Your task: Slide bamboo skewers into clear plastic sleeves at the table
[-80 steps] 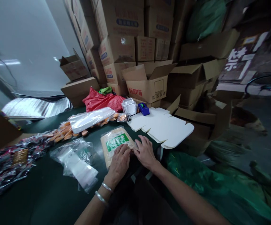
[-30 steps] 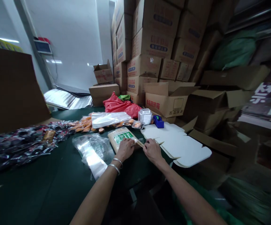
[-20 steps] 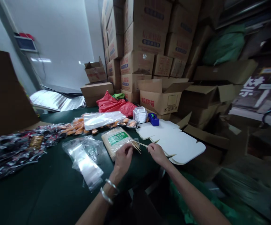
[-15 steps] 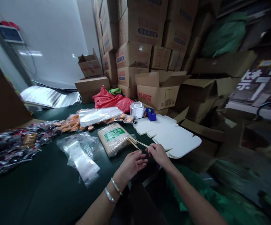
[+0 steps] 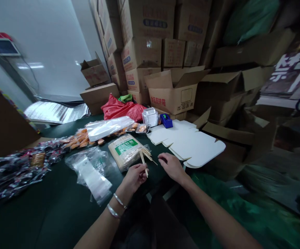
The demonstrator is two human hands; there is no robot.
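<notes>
My left hand [image 5: 134, 177] is closed on a few thin bamboo skewers [image 5: 143, 159], held tilted with their far ends over the pack. Beside it, my right hand [image 5: 172, 168] hovers with loosely bent fingers and nothing visible in them. A clear-wrapped pack of bamboo skewers [image 5: 121, 155] with a green label lies just beyond my left hand. From its torn right end, several loose skewers [image 5: 147, 153] stick out toward me. To the left are clear plastic bags [image 5: 94, 183]. White flat card blanks [image 5: 204, 147] lie beyond my right hand.
A blue tape dispenser [image 5: 166, 121] stands by stacked clear containers [image 5: 150, 117]. Small wrapped packets [image 5: 17, 166] cover the table's left side, with a red plastic bag [image 5: 116, 109] behind. An open carton [image 5: 172, 97] and stacked boxes [image 5: 147, 52] rise at the back. Green sacking [image 5: 233, 211] lies lower right.
The skewer at my right hand is no longer there; my left hand now grips skewers and has moved left. My hands are farther apart. The view has shifted slightly.
</notes>
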